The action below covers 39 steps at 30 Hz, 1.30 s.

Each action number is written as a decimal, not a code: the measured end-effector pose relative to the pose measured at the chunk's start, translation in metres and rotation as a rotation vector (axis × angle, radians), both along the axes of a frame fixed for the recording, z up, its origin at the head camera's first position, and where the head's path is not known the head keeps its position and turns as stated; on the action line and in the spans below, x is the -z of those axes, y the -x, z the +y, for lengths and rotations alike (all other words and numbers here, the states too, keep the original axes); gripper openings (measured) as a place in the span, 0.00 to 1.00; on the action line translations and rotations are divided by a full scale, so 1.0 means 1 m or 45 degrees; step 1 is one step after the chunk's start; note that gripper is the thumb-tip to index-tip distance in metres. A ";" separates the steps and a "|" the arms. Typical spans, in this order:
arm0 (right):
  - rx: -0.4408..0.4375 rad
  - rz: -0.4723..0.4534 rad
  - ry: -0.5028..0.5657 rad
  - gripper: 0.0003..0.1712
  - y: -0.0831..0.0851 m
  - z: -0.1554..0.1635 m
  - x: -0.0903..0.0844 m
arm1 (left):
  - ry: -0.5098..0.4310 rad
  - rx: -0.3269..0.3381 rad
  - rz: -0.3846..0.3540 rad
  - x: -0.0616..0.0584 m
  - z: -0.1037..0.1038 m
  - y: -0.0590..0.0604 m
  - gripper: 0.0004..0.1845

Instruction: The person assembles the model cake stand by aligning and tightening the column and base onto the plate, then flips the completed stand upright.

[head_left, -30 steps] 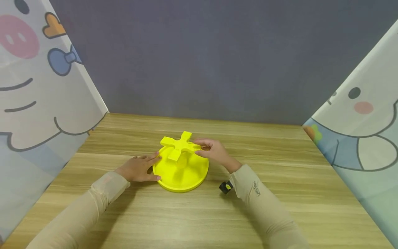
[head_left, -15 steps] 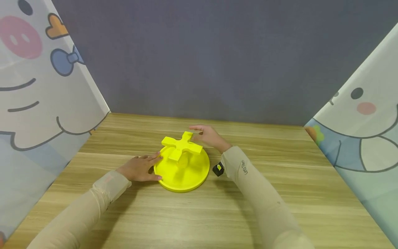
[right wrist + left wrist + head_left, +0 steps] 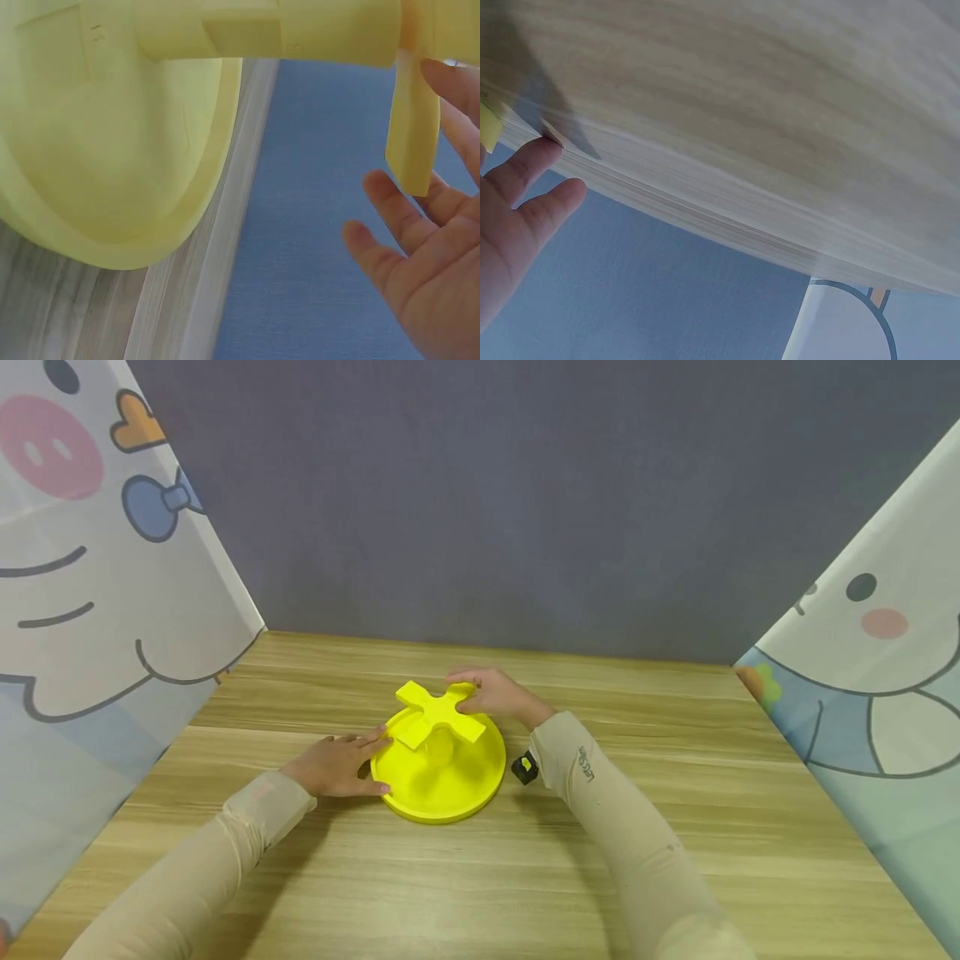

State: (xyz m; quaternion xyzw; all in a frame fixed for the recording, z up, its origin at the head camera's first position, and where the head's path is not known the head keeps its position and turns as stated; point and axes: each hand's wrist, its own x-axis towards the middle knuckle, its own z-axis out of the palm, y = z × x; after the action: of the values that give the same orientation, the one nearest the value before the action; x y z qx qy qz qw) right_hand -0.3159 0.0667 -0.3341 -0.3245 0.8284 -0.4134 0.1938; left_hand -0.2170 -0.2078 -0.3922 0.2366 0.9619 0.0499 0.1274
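Right grip point(image 3: 491, 693): fingers bent loosely at the far right arm of the yellow cross piece point(image 3: 438, 714), fingertips touching its edge; seen from the right wrist, fingers point(image 3: 390, 206) only slightly bent and spread just under that arm, not wrapped round it. Left grip point(image 3: 337, 766): flat and wide, palm down on the counter point(image 3: 675, 827), straight fingers laid against the left rim of the yellow round base point(image 3: 442, 797); from the left wrist, two straight fingertips point(image 3: 536, 161) visible and a sliver of yellow at the picture's left edge.

Largest first: wooden counter, pale grain, bearing everything. Grey-blue back wall point(image 3: 487, 502) behind it. Cartoon-printed curtains on both sides, left curtain point(image 3: 90, 568) and right curtain point(image 3: 885, 652).

Next, yellow round base, a shallow dish with raised rim, lying near the middle of the counter between the two grips. Left grip touching its left edge; right grip above its far right side.

Then yellow cross piece, four-armed, raised on a short yellow post point(image 3: 438, 747) at the centre of the base, lying level above the dish. Far right arm at the right fingertips; near left arm pointing toward the left grip, apart from it.

Smallest: small black item with a yellow mark point(image 3: 524, 767), at the right wrist, just beside the base's right rim.
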 end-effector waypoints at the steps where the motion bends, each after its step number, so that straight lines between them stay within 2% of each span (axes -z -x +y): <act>1: 0.013 0.003 -0.010 0.29 0.000 0.001 0.000 | -0.002 0.002 0.002 0.000 0.000 0.000 0.49; 8: 0.079 0.058 -0.064 0.25 -0.003 0.007 0.001 | -0.011 0.014 0.005 -0.003 0.001 -0.001 0.49; 21: -0.011 0.207 -0.132 0.23 -0.023 0.017 0.000 | -0.010 0.018 0.026 -0.001 0.000 -0.002 0.49; 29: 0.005 0.305 -0.216 0.25 -0.042 0.016 -0.005 | -0.010 0.010 0.030 -0.002 0.000 -0.002 0.49; 34: 0.044 0.307 -0.263 0.26 -0.051 0.012 -0.009 | -0.002 0.003 0.020 -0.001 0.000 -0.002 0.49; 39: 0.072 0.287 -0.254 0.24 -0.053 0.013 -0.010 | -0.011 0.001 0.005 -0.001 0.001 -0.002 0.49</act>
State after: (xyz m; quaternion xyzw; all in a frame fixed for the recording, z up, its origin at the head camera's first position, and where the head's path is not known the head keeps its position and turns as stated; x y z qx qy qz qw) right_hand -0.2624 0.0793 -0.3237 -0.3247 0.8905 -0.2955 0.1193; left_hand -0.2147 -0.2072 -0.3908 0.2378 0.9618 0.0536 0.1244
